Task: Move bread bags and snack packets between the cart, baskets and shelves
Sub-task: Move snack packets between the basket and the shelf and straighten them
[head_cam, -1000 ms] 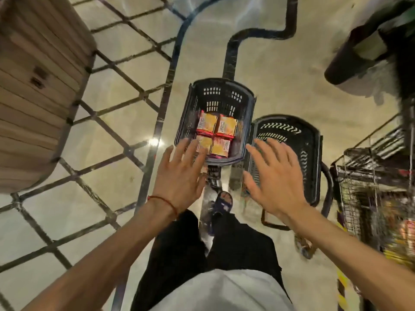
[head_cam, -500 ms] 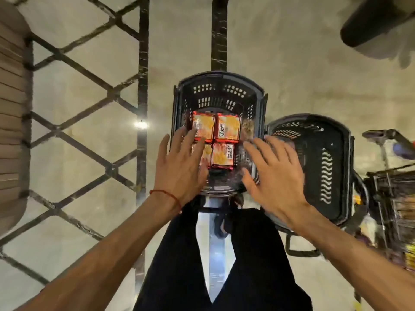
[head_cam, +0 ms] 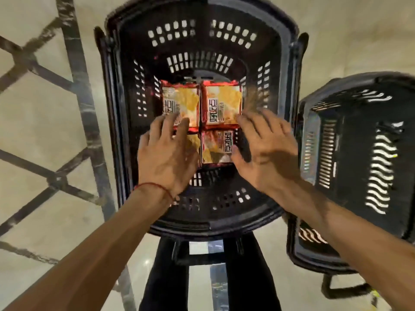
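Orange snack packets [head_cam: 221, 104] lie four together in a black basket [head_cam: 202, 14], under both hands. The left hand [head_cam: 166, 153] rests flat on the two left packets, fingers straight. The right hand [head_cam: 269, 151] is spread wide beside the right packets, thumb touching one. A second basket [head_cam: 354, 122] sits to its right.

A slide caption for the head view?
Left hand and right hand over snack packets in a black basket.

The single head-worn camera looks almost straight down from close above the black basket [head_cam: 126, 90], which fills the middle of the view.
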